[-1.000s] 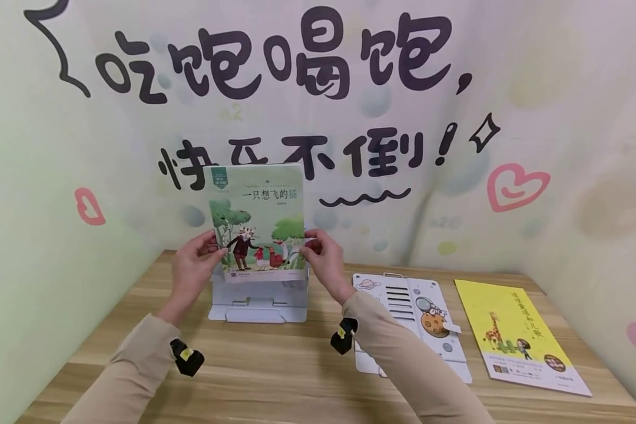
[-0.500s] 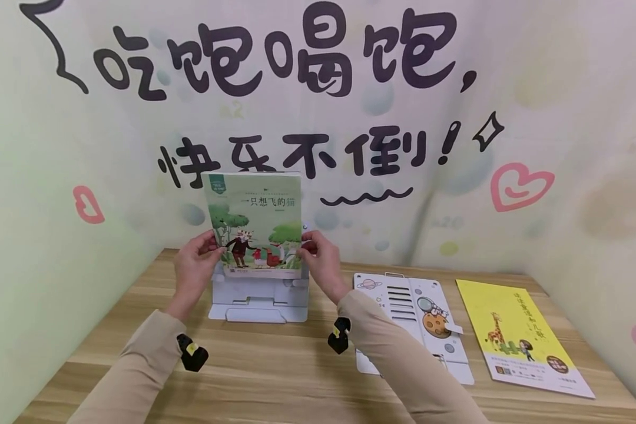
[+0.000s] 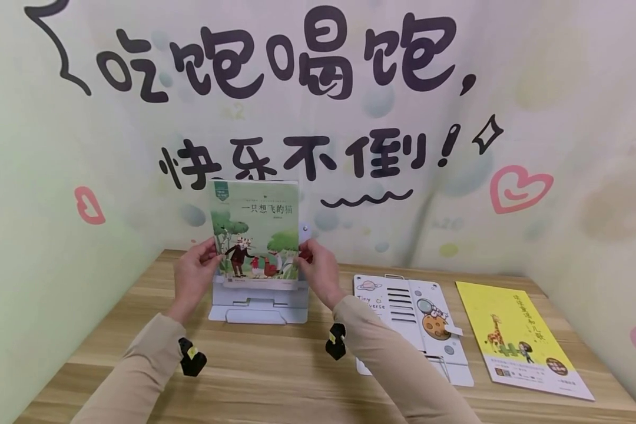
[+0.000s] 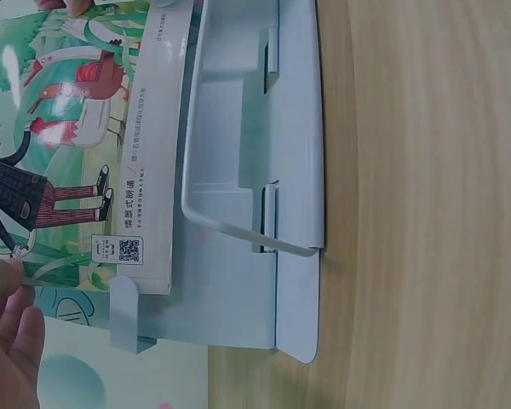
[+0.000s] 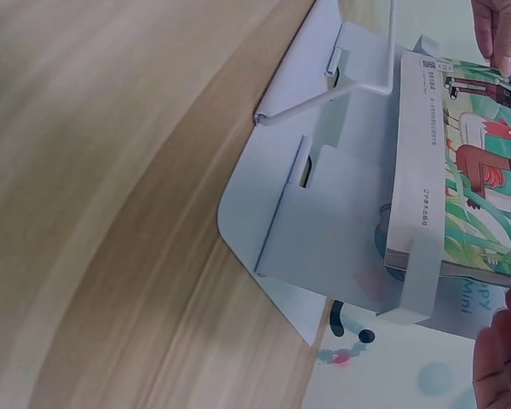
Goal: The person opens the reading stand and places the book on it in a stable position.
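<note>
A green picture book (image 3: pixel 259 241) with a cat and birds on its cover stands near upright against a white metal book stand (image 3: pixel 228 314). My left hand (image 3: pixel 195 277) pinches its left edge low down, thumb on the cover. At the opposite edge my right hand (image 3: pixel 320 272) pinches likewise. In the left wrist view, the book's lower corner is right at a small white clip (image 4: pixel 124 311) of the stand. Another clip (image 5: pixel 422 277) overlaps the other lower corner in the right wrist view. The stand's wire bar (image 4: pixel 238 231) juts out in front, below the book.
To the right a second white book stand (image 3: pixel 373 347), printed with a planet and an astronaut, lies flat on the wooden table (image 3: pixel 265 377), partly behind my right sleeve. Beyond it lies a yellow book (image 3: pixel 519 330) with a giraffe. A printed wall (image 3: pixel 360 235) rises right behind the table.
The green book has come down a little against the stand, its top edge now lower before the wall lettering. Both hands keep their grip and have sunk slightly.
</note>
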Demonstrator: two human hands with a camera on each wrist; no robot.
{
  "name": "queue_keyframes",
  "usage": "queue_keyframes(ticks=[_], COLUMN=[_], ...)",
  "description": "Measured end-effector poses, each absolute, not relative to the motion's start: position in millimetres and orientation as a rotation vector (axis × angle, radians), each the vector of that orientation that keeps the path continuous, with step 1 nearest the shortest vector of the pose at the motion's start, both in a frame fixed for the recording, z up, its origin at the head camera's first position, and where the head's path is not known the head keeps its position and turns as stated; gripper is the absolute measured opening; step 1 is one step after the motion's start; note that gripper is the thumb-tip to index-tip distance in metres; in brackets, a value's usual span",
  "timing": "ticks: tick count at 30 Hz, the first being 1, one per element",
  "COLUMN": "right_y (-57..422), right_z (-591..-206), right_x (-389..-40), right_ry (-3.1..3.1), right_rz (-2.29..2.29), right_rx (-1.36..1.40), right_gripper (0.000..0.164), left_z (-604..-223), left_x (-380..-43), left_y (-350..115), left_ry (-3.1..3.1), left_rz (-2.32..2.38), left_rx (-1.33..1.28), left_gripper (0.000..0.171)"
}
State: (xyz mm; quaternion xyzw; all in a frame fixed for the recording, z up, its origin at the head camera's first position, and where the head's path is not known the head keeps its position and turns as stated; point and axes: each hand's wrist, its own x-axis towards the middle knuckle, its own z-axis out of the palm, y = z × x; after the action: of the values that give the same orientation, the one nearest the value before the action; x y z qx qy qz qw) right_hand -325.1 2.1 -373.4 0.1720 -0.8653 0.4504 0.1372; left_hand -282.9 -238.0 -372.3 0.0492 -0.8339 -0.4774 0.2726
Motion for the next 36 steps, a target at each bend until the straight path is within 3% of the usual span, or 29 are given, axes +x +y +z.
queue_keyframes(ticks=[36], right_y=[3.1], right_z=[-389.9], right_x=[-317.0], right_ry=[-2.735], right_rz=[1.155], right_rx=[0.347], right_gripper=[0.017], left_z=[-400.4], left_x=[-278.3], left_y=[-238.7], left_ry=[-2.427], left_rz=[-1.211], left_rx=[0.132], left_gripper=[0.041])
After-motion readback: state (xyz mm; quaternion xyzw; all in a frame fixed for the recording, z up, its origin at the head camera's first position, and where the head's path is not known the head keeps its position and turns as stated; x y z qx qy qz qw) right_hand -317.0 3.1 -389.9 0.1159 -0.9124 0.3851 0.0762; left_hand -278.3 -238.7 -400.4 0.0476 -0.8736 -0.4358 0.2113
